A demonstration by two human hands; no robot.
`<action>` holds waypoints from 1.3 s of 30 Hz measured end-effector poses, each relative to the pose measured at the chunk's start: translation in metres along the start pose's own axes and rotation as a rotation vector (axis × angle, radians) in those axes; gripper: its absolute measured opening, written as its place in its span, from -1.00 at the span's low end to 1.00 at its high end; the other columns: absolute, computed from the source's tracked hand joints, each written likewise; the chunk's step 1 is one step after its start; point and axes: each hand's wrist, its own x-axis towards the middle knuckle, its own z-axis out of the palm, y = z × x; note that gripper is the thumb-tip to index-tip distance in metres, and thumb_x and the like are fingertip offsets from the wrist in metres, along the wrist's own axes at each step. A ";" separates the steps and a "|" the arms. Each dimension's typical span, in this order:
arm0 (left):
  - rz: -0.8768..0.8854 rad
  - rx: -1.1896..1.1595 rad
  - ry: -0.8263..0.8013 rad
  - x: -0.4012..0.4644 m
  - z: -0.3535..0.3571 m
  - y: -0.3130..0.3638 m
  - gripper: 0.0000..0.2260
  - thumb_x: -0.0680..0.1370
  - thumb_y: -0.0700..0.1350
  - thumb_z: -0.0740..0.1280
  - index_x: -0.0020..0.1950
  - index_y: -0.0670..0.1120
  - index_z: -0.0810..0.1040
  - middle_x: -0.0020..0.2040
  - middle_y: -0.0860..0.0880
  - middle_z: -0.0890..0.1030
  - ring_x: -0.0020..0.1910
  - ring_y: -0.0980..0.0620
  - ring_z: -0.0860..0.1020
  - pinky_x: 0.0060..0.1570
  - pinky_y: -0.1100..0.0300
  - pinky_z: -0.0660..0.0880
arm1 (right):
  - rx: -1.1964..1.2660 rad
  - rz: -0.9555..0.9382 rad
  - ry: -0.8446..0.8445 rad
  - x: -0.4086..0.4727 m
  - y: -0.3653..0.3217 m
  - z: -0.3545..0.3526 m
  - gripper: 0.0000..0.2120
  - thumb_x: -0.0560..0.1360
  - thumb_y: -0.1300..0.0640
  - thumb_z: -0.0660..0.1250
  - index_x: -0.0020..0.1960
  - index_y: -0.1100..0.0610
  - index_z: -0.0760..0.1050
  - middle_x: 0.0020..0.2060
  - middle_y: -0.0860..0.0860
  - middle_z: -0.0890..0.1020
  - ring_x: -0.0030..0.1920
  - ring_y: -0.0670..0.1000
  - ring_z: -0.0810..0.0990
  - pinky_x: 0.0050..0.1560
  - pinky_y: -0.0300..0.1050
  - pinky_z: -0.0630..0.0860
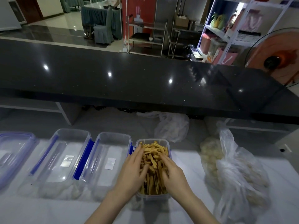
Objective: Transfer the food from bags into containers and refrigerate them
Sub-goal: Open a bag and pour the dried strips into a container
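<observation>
Left hand (133,167) and right hand (172,171), fingers extended, press yellow-brown food strips (154,159) heaped in a clear plastic container (152,197).

Restaurant back area: black stone counter (129,75), skirted banquet table (97,13), metal storage shelving (226,29).

The containers (152,195) were of clear, smooth plastic, with blue plastic clips (83,160). The bags (239,177) were thin, wrinkled, half-transparent plastic film. The high counter (129,81) was black, polished and glossy like stone. The food strips (153,168) looked dry and matt.
</observation>
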 end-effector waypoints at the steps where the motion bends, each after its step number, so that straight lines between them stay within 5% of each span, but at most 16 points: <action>1: -0.012 -0.011 0.003 -0.002 0.000 -0.003 -0.42 0.62 0.03 0.20 0.59 0.06 0.04 0.58 0.15 0.04 0.56 0.15 0.04 0.54 0.16 0.07 | 0.004 0.006 0.013 -0.003 -0.001 0.002 -0.50 0.58 0.23 0.16 0.50 0.01 0.25 0.47 -0.10 0.32 0.46 -0.11 0.27 0.41 -0.34 0.15; 9: 0.127 0.153 -0.040 -0.018 -0.006 -0.006 -0.46 0.61 0.08 0.18 0.57 0.03 0.14 0.56 0.11 0.17 0.56 0.15 0.04 0.48 0.25 -0.17 | 0.004 0.011 0.105 -0.018 -0.005 0.018 -0.48 0.61 0.06 0.18 0.54 -0.08 0.13 0.51 -0.23 0.14 0.49 -0.25 0.10 0.39 -0.42 0.06; 15: 0.268 0.067 -0.063 -0.029 -0.008 0.000 -0.55 0.56 0.03 0.23 0.46 0.09 0.38 0.42 0.15 0.43 0.42 0.20 0.35 0.48 0.17 0.21 | -0.022 0.013 0.053 0.005 -0.010 0.024 -0.51 0.65 0.01 0.08 0.55 -0.11 0.06 0.50 -0.28 0.05 0.49 -0.28 -0.03 0.46 -0.32 -0.01; 22: 0.283 -0.078 0.093 -0.024 -0.016 -0.012 -0.70 0.53 -0.13 0.28 0.26 -0.02 0.57 0.22 0.06 0.61 0.20 0.11 0.55 0.29 0.29 0.39 | -0.034 0.050 0.152 -0.017 -0.005 0.024 -0.65 0.60 0.16 0.21 0.37 0.00 0.43 0.38 -0.11 0.43 0.40 -0.14 0.36 0.32 -0.42 0.17; 25: 0.194 0.000 0.127 -0.019 -0.013 -0.014 -0.62 0.53 -0.23 0.30 0.36 -0.13 0.52 0.35 -0.07 0.53 0.35 -0.01 0.47 0.41 0.14 0.32 | -0.059 0.041 0.225 -0.021 -0.002 0.027 -0.74 0.59 0.16 0.23 0.25 0.02 0.51 0.33 -0.10 0.46 0.35 -0.16 0.39 0.31 -0.40 0.22; 28: 0.175 0.100 0.002 -0.021 -0.005 -0.013 -0.52 0.60 -0.05 0.24 0.52 -0.08 0.29 0.52 -0.02 0.30 0.53 0.00 0.20 0.48 0.22 -0.02 | 0.001 0.057 0.298 -0.013 -0.010 0.030 -0.86 0.59 0.13 0.23 0.11 -0.02 0.49 0.24 -0.13 0.49 0.33 -0.18 0.38 0.24 -0.45 0.24; 31: 0.198 0.216 -0.061 -0.027 -0.004 -0.012 -0.49 0.46 0.02 0.43 0.40 -0.05 0.48 0.41 0.01 0.47 0.47 -0.05 0.34 0.42 0.15 0.09 | -0.008 0.070 0.225 -0.002 -0.014 0.036 -0.72 0.62 0.11 0.17 0.32 0.00 0.42 0.32 -0.18 0.41 0.37 -0.20 0.32 0.27 -0.52 0.17; 33: 0.204 0.243 -0.038 -0.027 -0.004 -0.012 -0.52 0.34 0.02 0.53 0.24 -0.04 0.61 0.26 0.01 0.61 0.34 -0.07 0.50 0.33 0.10 0.24 | -0.072 0.061 0.127 0.004 -0.012 0.041 -0.60 0.64 0.10 0.11 0.48 -0.03 0.28 0.47 -0.13 0.28 0.48 -0.15 0.19 0.44 -0.32 0.14; 36: 0.203 0.215 0.007 -0.025 -0.004 -0.013 -0.62 0.39 0.01 0.46 0.18 -0.03 0.65 0.21 0.02 0.64 0.30 -0.05 0.53 0.32 0.09 0.27 | -0.121 0.039 -0.007 0.014 -0.008 0.039 -0.55 0.66 0.09 0.05 0.53 -0.04 0.15 0.55 -0.09 0.12 0.54 -0.12 0.00 0.52 -0.19 0.00; 39: 0.178 0.126 0.075 -0.026 -0.007 -0.011 -0.68 0.52 -0.05 0.34 0.27 -0.02 0.59 0.32 0.02 0.56 0.38 0.01 0.45 0.39 0.16 0.23 | -0.097 0.007 -0.025 0.016 -0.008 0.030 -0.58 0.65 0.04 0.08 0.51 -0.03 0.24 0.53 -0.10 0.18 0.53 -0.13 0.06 0.48 -0.25 0.03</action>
